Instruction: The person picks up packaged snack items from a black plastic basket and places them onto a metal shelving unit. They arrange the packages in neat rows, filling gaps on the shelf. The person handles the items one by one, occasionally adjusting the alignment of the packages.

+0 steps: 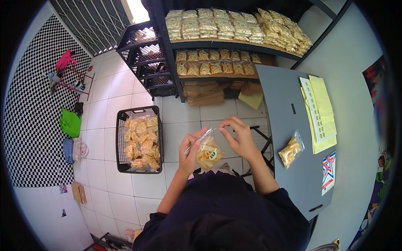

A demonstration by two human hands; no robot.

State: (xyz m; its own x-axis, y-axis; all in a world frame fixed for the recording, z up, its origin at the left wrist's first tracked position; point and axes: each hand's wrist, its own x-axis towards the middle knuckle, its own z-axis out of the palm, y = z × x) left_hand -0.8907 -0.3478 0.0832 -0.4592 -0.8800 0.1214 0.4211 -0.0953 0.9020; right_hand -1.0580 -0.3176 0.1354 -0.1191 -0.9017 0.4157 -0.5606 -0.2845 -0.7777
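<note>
My left hand [189, 153] grips a clear plastic bag of pale yellow snack sticks [208, 154] by its upper part. A round label sits on the front of this bag, which is held tilted before my body. At the bag's top corner, the thumb and forefinger of my right hand [237, 136] pinch a thin bit of clear film. Whether that film is the bag's own edge or a loose strip, I cannot tell. To the right, another labelled snack bag [289, 152] lies on the grey table [276, 103].
A black plastic crate [118, 141] on the tiled floor holds many snack bags. Yellow sheets [323, 109] with a label sheet [314, 106] lie on the table. Ahead, a shelf rack [220, 44] carries rows of bags, beside a black tiered rack [147, 59].
</note>
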